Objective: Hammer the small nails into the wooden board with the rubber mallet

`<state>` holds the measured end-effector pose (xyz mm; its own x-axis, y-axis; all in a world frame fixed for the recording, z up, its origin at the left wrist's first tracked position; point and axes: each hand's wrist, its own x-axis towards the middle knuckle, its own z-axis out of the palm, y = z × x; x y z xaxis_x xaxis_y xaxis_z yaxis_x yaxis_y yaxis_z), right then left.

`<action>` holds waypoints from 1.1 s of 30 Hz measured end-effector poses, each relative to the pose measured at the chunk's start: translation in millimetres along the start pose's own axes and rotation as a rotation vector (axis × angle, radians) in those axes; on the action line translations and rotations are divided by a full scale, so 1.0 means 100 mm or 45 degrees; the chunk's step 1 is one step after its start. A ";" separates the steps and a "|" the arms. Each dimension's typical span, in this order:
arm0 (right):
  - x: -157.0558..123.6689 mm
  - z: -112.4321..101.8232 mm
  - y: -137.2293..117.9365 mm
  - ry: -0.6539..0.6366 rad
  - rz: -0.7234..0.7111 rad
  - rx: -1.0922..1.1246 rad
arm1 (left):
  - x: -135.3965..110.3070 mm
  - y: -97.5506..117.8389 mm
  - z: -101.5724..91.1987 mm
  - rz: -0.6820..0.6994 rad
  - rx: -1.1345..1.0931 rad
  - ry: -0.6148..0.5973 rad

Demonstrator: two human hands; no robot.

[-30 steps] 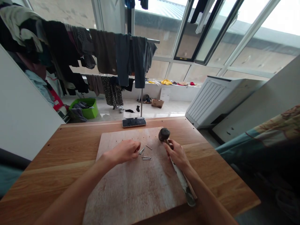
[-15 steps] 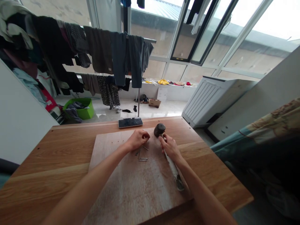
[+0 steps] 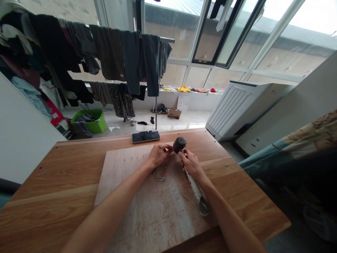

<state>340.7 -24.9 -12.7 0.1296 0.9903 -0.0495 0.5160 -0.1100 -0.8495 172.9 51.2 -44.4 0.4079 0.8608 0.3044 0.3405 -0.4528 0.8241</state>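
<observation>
My right hand [image 3: 191,163] is wrapped round the pale, worn handle of a hammer [image 3: 180,144], close below its dark blocky head. The handle's far end lies back toward me under my right forearm. My left hand [image 3: 160,154] is closed in a pinch just left of the hammer head; what its fingertips hold, if anything, is too small to make out. Beneath both hands lies a pale wooden board [image 3: 139,207]. Several loose nails [image 3: 159,179] rest on it, partly hidden behind my left wrist. Small dark spots dot the board in a row left of my left hand.
The board lies on a larger wooden table [image 3: 60,175]. A phone [image 3: 145,136] lies near the table's far edge. Past the table stand a green basket [image 3: 98,121] and a rack of hanging clothes [image 3: 131,63]; a white ridged unit [image 3: 229,109] is at the right.
My left hand has moved slightly right and forward, so its fingertips are now close beside the hammer head. My right hand keeps its hold on the hammer. The view has shifted a little.
</observation>
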 end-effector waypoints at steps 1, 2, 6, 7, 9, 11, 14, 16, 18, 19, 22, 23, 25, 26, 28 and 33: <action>0.00 0.00 0.00 0.001 0.000 0.002 | 0.00 0.00 0.00 -0.005 0.016 -0.006; 0.00 0.00 0.00 0.001 0.000 0.005 | 0.00 0.00 0.00 -0.012 0.030 -0.011; 0.01 0.00 0.01 -0.009 0.011 0.025 | -0.01 -0.01 0.00 -0.039 0.058 -0.011; 0.01 -0.01 0.01 -0.016 0.018 0.034 | -0.01 -0.01 0.00 -0.038 0.067 -0.004; 0.00 -0.02 0.01 -0.040 0.033 0.066 | -0.01 0.00 0.00 -0.031 0.101 0.012; -0.02 -0.04 0.01 -0.068 0.030 0.117 | -0.01 0.00 0.00 -0.024 0.133 0.027; -0.06 -0.07 0.00 -0.103 -0.043 0.232 | -0.01 0.01 0.00 -0.023 0.148 0.041; -0.09 -0.07 -0.02 -0.131 -0.082 0.374 | -0.01 0.00 0.00 -0.023 0.140 0.043; -0.12 -0.06 -0.06 -0.151 -0.090 0.534 | -0.01 -0.02 0.01 -0.023 0.130 0.043; -0.13 -0.05 -0.09 -0.149 -0.090 0.597 | -0.01 -0.03 0.02 -0.024 0.128 0.043; -0.17 -0.03 -0.14 -0.115 -0.110 0.669 | -0.01 -0.04 0.03 -0.033 0.136 0.052; -0.18 -0.02 -0.15 -0.108 -0.113 0.670 | -0.01 -0.04 0.03 -0.036 0.142 0.056; -0.19 -0.02 -0.16 -0.110 -0.108 0.661 | -0.02 -0.02 0.03 -0.040 0.154 0.062; -0.19 -0.02 -0.15 -0.113 -0.101 0.647 | -0.02 0.00 0.03 -0.040 0.158 0.061; -0.19 -0.02 -0.14 -0.122 -0.077 0.592 | -0.02 0.02 0.02 -0.039 0.160 0.051; -0.20 -0.03 -0.13 -0.139 -0.054 0.549 | -0.01 0.04 0.00 -0.046 0.178 0.034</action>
<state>334.3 -43.3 1.0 0.0139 0.9989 -0.0454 0.1159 -0.0467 -0.9922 173.7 48.0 -41.6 0.3714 0.8820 0.2899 0.4698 -0.4478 0.7607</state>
